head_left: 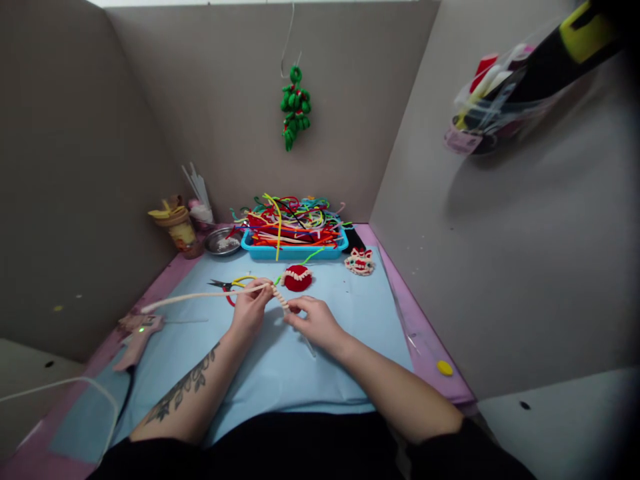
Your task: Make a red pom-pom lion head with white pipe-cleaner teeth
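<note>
Between my hands is a cream pipe cleaner [200,295], its near part wound in a tight coil and its long free end stretching left. My left hand [251,310] pinches it where the straight part meets the coil. With thumb and fingers closed, my right hand [317,323] grips the other end of the coil. A thin pale stick [310,347] pokes out below my right hand; whether it runs inside the coil is hidden. Just beyond my hands lies a round red piece [299,283] with a cream coiled trim. Scissors [227,285] with red and yellow handles rest partly behind my left hand.
A blue tray [295,253] of colourful pipe cleaners stands at the back, beside a metal dish [223,242]. A pink glue gun [137,340] with a green light lies left. At right are a red-and-cream face-like ornament [359,263] and a yellow disc [445,368].
</note>
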A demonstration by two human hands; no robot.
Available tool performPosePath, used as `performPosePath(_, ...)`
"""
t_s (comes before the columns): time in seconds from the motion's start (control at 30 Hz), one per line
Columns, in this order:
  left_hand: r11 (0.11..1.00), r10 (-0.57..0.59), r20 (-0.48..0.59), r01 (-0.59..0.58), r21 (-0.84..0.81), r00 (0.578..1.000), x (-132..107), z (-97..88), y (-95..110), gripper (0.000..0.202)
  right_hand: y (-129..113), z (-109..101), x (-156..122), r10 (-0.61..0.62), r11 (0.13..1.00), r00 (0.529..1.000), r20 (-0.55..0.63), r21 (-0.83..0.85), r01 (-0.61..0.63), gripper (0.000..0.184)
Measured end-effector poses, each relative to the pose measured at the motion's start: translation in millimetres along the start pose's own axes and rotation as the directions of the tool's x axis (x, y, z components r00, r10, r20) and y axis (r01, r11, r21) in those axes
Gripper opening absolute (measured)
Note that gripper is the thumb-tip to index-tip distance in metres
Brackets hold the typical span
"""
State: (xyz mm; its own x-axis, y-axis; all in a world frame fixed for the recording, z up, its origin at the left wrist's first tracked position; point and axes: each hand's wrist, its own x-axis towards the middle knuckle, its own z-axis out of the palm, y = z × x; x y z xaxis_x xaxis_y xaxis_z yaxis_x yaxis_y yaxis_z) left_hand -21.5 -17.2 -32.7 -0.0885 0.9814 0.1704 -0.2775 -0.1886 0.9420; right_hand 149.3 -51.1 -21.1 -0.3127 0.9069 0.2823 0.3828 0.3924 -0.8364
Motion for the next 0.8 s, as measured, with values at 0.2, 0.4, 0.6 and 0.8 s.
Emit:
performPosePath(0.2, 0.995, -0.036, 0.026, 0.038, -0.094, 0.999, -1.1, 4.3, 1.5, 0.028, 4.2, -2.7, 4.7, 0.239, 0.798, 0.945, 0.224, 0.510, -0.322, 0.021)
performPosePath(0.4, 0.998, 0.036, 0.042, -0.038, 0.049, 0.998, -2.9, 2.5, 2.6, 0.026, 6.3, -3.5, 7.9, 0.235, 0.668, 0.902, 0.362, 0.614, -0.420, 0.035)
performPosePath(0.6, 0.981, 0.075, 0.053, -0.083, 0.174, 0.996, -6.9, 1.7, -0.2, 0.018, 5.5, 0.0, 8.1, 0.260, 0.816, 0.931, 0.255, 0.458, -0.353, 0.031)
performPosePath(0.8, 0.997, 0.012, 0.092, -0.018, 0.071, 0.996, -4.6, 0.9, -3.6, 0.021, 6.6, -5.7, 2.2, 0.090, 0.996, 0.992, -0.084, -0.011, -0.091, 0.016)
